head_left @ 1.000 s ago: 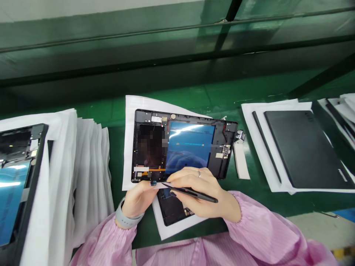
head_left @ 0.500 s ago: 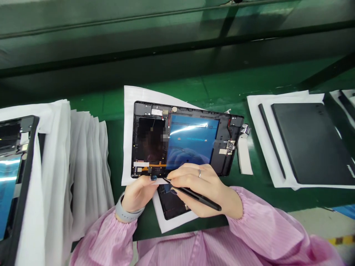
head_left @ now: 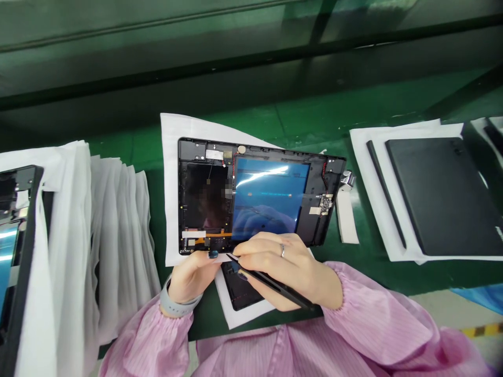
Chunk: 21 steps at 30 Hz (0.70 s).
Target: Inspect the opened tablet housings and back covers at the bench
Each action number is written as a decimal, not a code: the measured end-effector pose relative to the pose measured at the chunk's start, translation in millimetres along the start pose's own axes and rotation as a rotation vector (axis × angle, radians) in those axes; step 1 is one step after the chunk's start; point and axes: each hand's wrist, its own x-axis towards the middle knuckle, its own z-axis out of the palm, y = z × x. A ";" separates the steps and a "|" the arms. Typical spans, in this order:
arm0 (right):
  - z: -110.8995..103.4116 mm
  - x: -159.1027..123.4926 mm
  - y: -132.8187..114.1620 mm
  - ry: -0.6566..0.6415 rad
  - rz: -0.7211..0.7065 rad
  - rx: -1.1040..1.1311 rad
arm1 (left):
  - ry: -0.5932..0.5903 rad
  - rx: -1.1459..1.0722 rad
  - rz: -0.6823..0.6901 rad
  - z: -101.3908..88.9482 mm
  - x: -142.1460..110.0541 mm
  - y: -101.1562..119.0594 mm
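The right hand (head_left: 285,275) pinches a black stylus (head_left: 275,287) between its fingers at the near edge of an open tablet housing (head_left: 267,199), which the left hand (head_left: 190,283) grips, above white paper (head_left: 168,183) on the green tabletop (head_left: 251,125).

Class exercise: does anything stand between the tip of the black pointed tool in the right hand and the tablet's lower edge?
Nothing visible does: the tip of the black pointed tool, in the right hand, sits at the lower edge of the tablet; the left hand lies beside it, not between.
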 end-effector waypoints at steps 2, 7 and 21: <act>-0.1 -0.4 -1.0 0.016 -0.007 -0.007 | -0.035 0.028 0.037 -0.9 -1.3 0.9; -0.1 -3.5 1.1 0.008 -0.041 -0.013 | -0.089 0.116 0.101 -1.9 -3.8 1.0; 4.6 -1.0 -5.2 0.194 -0.266 -0.280 | -0.016 0.408 0.134 -14.3 -20.7 0.8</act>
